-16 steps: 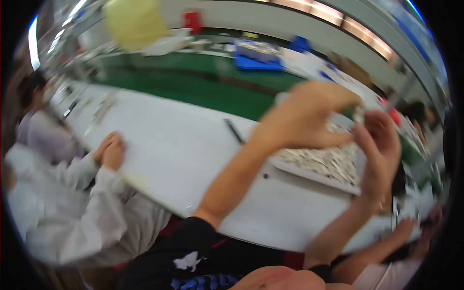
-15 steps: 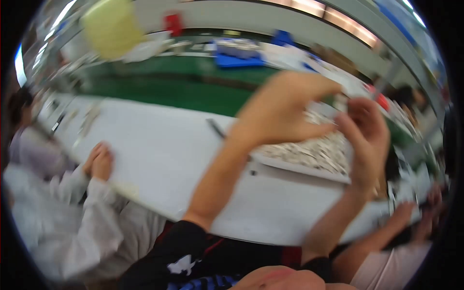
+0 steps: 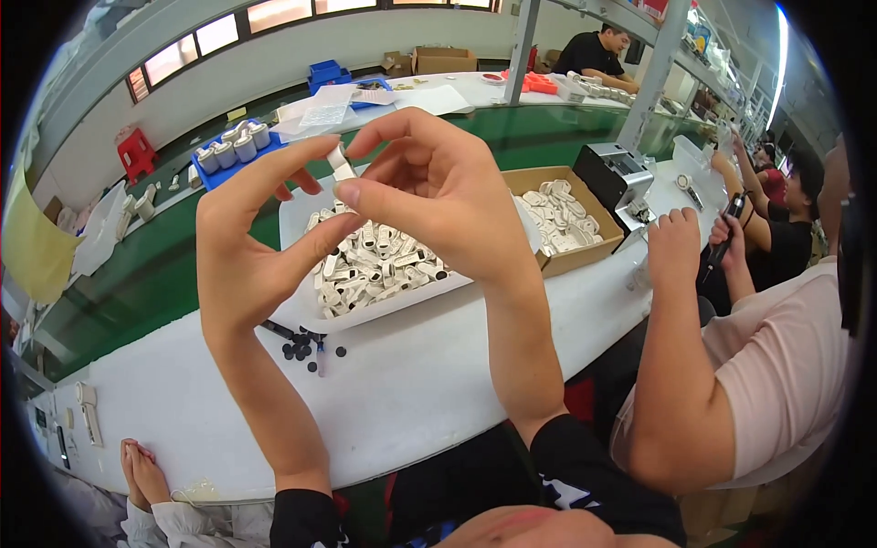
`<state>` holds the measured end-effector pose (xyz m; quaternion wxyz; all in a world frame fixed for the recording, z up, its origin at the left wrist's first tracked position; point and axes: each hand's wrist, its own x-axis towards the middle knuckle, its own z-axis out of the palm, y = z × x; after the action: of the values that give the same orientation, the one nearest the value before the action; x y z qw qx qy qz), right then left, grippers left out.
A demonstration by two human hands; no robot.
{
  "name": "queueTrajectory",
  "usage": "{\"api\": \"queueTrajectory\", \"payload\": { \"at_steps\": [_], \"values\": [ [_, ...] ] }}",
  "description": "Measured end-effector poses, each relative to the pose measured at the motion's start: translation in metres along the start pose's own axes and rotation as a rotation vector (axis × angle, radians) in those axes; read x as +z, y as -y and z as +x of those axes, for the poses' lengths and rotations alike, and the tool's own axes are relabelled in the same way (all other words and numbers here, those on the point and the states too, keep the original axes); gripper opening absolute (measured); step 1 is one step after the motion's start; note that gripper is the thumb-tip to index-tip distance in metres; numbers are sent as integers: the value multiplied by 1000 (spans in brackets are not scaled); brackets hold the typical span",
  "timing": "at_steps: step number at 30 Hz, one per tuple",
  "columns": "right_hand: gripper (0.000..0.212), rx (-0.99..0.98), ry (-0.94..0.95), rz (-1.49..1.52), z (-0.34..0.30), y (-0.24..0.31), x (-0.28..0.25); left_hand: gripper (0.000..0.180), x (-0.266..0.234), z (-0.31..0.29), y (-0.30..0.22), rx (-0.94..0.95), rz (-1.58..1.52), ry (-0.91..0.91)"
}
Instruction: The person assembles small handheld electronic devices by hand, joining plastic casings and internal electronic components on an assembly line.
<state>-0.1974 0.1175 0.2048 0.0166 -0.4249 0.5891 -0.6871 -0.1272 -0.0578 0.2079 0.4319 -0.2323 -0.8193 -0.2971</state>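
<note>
White plastic makes up the small, narrow piece (image 3: 341, 166) held up high in the middle of the head view. It is above a big white plastic tray (image 3: 393, 307), between the fingertips of two bare hands. The right hand (image 3: 448, 196) has its thumb and pointing finger close together, and its grip has hold of the piece. The left hand (image 3: 242, 237) has its thumb well apart from its pointing finger, so its grip makes a wide curve. That pointing finger is at the top end of the piece, but I can't tell if it is pressing on it.

Lots of little white plastic parts with dark spots (image 3: 365, 274) lie in a heap in the tray. The tray sits on a long white desk (image 3: 411, 384). Just behind the left wrist, some small round black discs (image 3: 299, 349) lie on the desk, near a thin tool with a bluish handle (image 3: 320, 357). To the right of the tray is a brown cardboard box (image 3: 583, 254) with more white parts (image 3: 557, 215) inside. Farther right, a person in a pale pink top (image 3: 767, 365) holds a black, pen-shaped tool (image 3: 728, 230).
</note>
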Motion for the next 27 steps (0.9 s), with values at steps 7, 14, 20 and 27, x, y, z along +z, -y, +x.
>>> {"api": "queueTrajectory", "payload": {
  "at_steps": [7, 14, 20, 27],
  "values": [
    [29, -6, 20, 13, 3, 0, -2, 51, -1, 0, 2, -3, -25, 7],
    [30, -29, -3, 89, 4, -3, 0, 53, 0, -1, 2, -25, -22, -38],
    [31, -3, 16, 122, 1, 1, -4, 54, 1, -2, -3, -17, -20, -44],
    [32, 11, 27, 118, 1, 4, -3, 54, -1, -2, -2, -30, -59, -12]
  ]
}}
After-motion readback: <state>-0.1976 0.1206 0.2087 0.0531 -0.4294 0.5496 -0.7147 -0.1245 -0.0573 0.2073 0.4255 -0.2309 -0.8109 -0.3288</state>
